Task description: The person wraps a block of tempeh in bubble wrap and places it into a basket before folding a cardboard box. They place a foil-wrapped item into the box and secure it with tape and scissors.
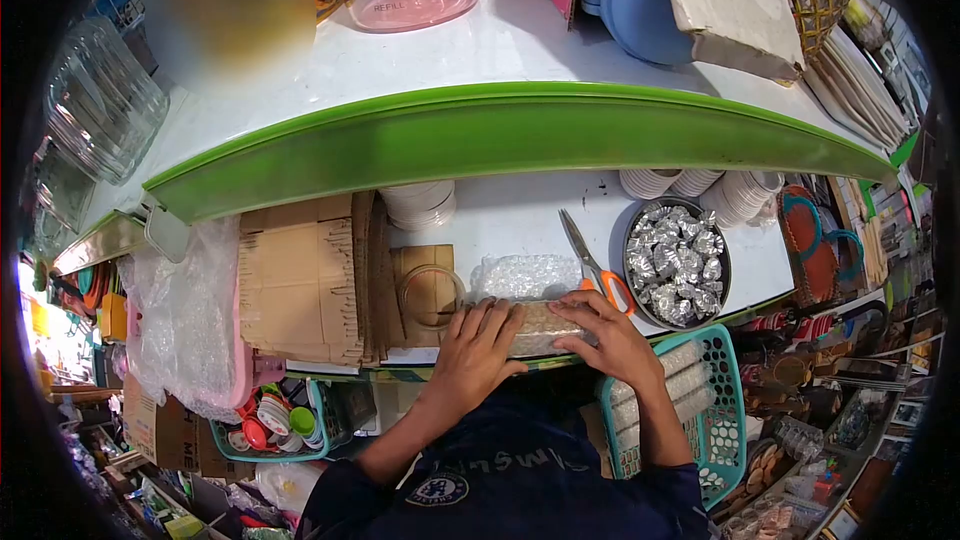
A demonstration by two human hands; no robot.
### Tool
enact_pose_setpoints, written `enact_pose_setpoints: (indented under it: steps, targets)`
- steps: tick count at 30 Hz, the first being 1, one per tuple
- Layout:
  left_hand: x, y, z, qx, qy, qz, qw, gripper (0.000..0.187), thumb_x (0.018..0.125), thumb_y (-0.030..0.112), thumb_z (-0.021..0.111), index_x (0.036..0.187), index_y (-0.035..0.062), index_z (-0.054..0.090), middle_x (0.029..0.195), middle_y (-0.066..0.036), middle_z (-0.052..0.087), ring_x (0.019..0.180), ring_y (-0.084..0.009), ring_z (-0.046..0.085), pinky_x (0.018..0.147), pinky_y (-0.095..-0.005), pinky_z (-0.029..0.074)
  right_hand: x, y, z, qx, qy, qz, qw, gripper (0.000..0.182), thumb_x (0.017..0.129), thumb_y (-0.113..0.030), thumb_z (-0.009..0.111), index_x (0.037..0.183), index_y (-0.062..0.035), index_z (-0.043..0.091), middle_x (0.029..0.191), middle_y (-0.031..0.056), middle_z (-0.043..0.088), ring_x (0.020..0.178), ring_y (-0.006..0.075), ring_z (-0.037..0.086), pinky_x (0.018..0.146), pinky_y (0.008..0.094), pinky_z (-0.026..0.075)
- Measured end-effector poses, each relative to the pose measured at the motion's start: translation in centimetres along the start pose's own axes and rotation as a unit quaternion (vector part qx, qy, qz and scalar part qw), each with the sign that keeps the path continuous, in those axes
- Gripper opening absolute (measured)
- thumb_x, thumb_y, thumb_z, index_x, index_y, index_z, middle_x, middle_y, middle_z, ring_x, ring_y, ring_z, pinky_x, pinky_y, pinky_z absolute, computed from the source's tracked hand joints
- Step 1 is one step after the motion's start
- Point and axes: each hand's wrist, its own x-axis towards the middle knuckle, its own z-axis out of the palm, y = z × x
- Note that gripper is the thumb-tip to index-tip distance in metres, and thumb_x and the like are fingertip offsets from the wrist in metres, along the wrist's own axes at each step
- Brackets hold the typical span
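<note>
bubble wrap [525, 275] lies on the white tabletop [520, 215] at its near edge, folded over a flat brownish bundle [545, 328] under both hands. to roll it well i'd keep the pressure even and the edges square. left hand [475, 350] lies flat, fingers spread, pressing down, gripping nothing; right hand [605, 330] curls loosely over the bundle's end, just beside the orange-handled scissors [597, 265]. both wrists bend in from below

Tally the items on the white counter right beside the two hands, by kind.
Bubble-wrapped bundle, under both the left hand and right hand: 1
Orange-handled scissors: 1
Round tray of foil-wrapped pieces: 1
Clear lid: 1
Total: 4
</note>
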Motion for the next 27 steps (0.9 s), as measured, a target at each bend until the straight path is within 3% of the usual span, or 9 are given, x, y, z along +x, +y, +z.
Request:
enact_pose_setpoints:
  steps: [7, 15, 27]
  targets:
    - [0.3, -0.6, 0.3, 0.010, 0.008, 0.000, 1.000, 0.062, 0.083, 0.028, 0.073, 0.135, 0.0019, 0.050, 0.132, -0.015, 0.052, 0.128, -0.0314, 0.045, 0.111, -0.0456, 0.032, 0.0, 0.8, 0.6, -0.061, 0.060, -0.042, 0.996, 0.041, 0.079, -0.025, 0.079, 0.115, -0.0086, 0.068, 0.121, 0.0118, 0.065, 0.115, 0.0310, 0.061, 0.094, 0.0400, 0.050]
    - [0.8, -0.8, 0.4, 0.002, 0.013, -0.009, 1.000, 0.058, 0.084, 0.029, 0.073, 0.130, 0.0019, 0.052, 0.130, -0.015, 0.053, 0.127, -0.0317, 0.046, 0.111, -0.0453, 0.031, 0.0, 0.1, -0.3, -0.121, 0.038, -0.051, 0.991, 0.060, 0.072, -0.028, 0.084, 0.126, -0.0122, 0.063, 0.125, 0.0069, 0.059, 0.120, 0.0278, 0.054, 0.100, 0.0433, 0.043]
    - [1.8, -1.1, 0.1, -0.021, 0.030, -0.027, 0.999, 0.060, 0.085, 0.034, 0.070, 0.132, 0.0007, 0.052, 0.128, -0.017, 0.053, 0.125, -0.0321, 0.046, 0.109, -0.0453, 0.032, 0.8, 0.9, -0.1, -0.103, 0.072, -0.048, 0.991, 0.057, 0.074, -0.023, 0.082, 0.125, -0.0111, 0.060, 0.114, 0.0102, 0.066, 0.108, 0.0313, 0.061, 0.099, 0.0436, 0.043]
